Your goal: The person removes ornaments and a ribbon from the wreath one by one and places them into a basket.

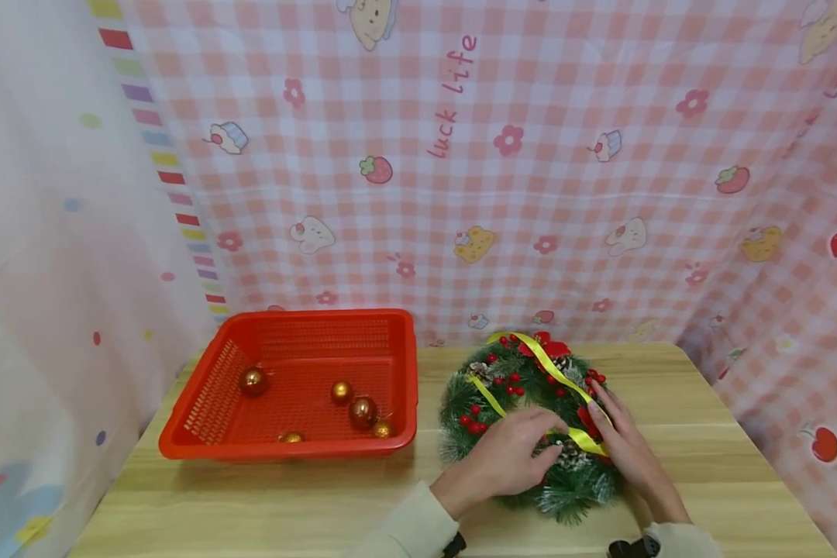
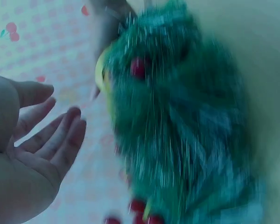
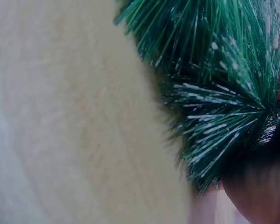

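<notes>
A green wreath [image 1: 572, 492] lies on the table, trimmed with red berries, pine cones and red flowers. A yellow ribbon [image 1: 545, 358] runs loosely over it. My left hand [image 1: 509, 453] hovers above the wreath's lower left part; in the left wrist view its fingers [image 2: 60, 140] are loosely bent with nothing between them. Along the wreath's right side rests my right hand [image 1: 631, 449], its fingers stretched out and its thumb beside the ribbon. Frosted needles [image 3: 219, 116] fill much of the right wrist view, where most of that hand is hidden.
Left of the wreath stands a red plastic basket [image 1: 415, 372] holding several shiny gold balls, one ball [image 1: 253, 381] near its left wall. Both are on a wood-grain table [image 1: 265, 504]. A pink checked curtain [image 1: 425, 201] hangs directly behind the table.
</notes>
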The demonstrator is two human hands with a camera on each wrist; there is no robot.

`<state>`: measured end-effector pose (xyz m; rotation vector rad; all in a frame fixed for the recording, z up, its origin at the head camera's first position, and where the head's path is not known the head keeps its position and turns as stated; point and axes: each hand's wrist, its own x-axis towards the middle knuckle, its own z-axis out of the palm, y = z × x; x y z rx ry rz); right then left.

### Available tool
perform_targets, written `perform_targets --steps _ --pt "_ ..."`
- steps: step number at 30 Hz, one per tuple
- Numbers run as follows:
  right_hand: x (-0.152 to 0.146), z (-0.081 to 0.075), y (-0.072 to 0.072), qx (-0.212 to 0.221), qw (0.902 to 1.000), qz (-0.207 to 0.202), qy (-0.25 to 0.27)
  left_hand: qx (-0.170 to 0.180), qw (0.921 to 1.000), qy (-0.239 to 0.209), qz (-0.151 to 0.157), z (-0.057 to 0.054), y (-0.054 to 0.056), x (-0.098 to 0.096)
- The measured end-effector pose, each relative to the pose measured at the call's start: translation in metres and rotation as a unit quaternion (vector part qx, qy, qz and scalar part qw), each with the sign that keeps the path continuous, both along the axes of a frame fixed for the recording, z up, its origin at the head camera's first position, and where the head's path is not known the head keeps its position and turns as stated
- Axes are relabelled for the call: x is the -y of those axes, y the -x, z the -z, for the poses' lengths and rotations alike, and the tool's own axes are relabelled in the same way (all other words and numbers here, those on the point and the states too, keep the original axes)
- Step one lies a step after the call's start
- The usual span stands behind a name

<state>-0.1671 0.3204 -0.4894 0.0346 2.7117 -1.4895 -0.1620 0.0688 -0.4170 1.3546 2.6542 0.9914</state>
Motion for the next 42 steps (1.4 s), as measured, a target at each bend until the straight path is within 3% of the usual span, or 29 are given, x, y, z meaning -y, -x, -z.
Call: perform_targets --steps 3,7,9,11,15,19,24,28,36,42 --pt "0.002 0.001 0.001 0.003 1.0 0.005 0.001 0.079 0.9967 -0.018 -0.004 0.006 0.002 -0.017" --pt "0.002 0.002 0.003 0.002 0.9999 0.009 -0.008 0.193 0.979 -0.056 -0.035 0.012 0.003 -0.031" --pt "0.001 0.002 0.003 -0.002 0.9999 0.008 -0.013 0.217 0.9732 -0.061 -0.046 0.015 0.003 -0.036" --pt "0.001 0.002 0.003 -0.006 0.9998 0.007 -0.018 0.214 0.9737 -0.053 -0.056 0.017 0.003 -0.041" --pt "0.001 0.001 0.003 -0.007 0.9998 0.004 -0.02 0.162 0.9835 -0.028 -0.076 0.022 0.002 -0.05" --pt "0.001 0.003 0.003 -0.017 0.9997 -0.001 -0.015 0.13 0.9859 -0.039 -0.098 0.028 0.0 -0.055" --pt "-0.001 0.003 0.004 -0.03 0.9995 -0.002 -0.007 0.151 0.9762 -0.097 -0.122 0.03 -0.003 -0.054" --pt "-0.001 0.001 0.004 -0.026 0.9996 -0.008 -0.006 0.182 0.9665 -0.136 -0.12 0.025 -0.004 -0.048" --pt "0.002 -0.002 0.006 -0.028 0.9993 -0.021 0.013 0.205 0.954 -0.194 -0.101 0.005 -0.005 -0.023" --pt "-0.001 -0.001 0.003 -0.018 0.9989 -0.02 0.039 0.216 0.9387 -0.25 -0.098 -0.013 -0.005 -0.001"
